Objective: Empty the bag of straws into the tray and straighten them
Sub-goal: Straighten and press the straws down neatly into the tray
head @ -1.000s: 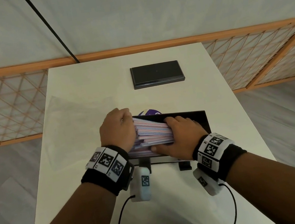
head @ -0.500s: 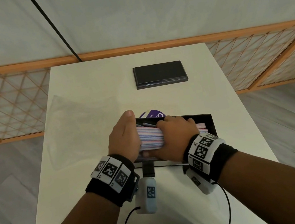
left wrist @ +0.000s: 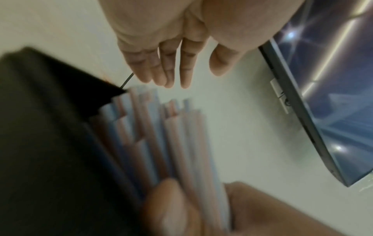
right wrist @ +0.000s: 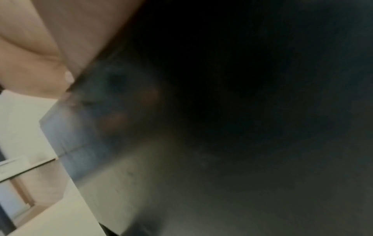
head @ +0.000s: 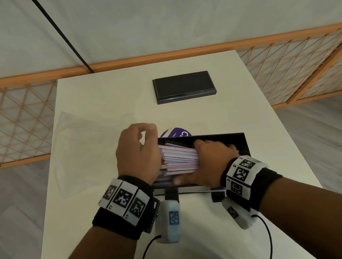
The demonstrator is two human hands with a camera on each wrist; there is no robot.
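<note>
A bundle of pastel striped straws (head: 179,159) lies lengthwise in the left part of a black tray (head: 224,142) near the table's front. My right hand (head: 211,161) grips the bundle's middle, fingers over the top and thumb on the near side. My left hand (head: 137,153) stands at the straws' left ends, holding nothing. In the left wrist view its fingers (left wrist: 167,70) are straight, just beyond the uneven straw tips (left wrist: 171,127). The empty clear bag (head: 82,144) lies flat on the table to the left. The right wrist view is mostly dark against the tray (right wrist: 222,143).
A purple round object (head: 175,133) peeks out behind the tray's far left corner. A black flat rectangular slab (head: 184,86) sits at the far middle of the white table (head: 272,157). An orange lattice fence (head: 6,125) runs behind the table.
My left hand pressed in against the straw ends half a second ago and has now eased back to the left. The right hand keeps its hold on the bundle.
</note>
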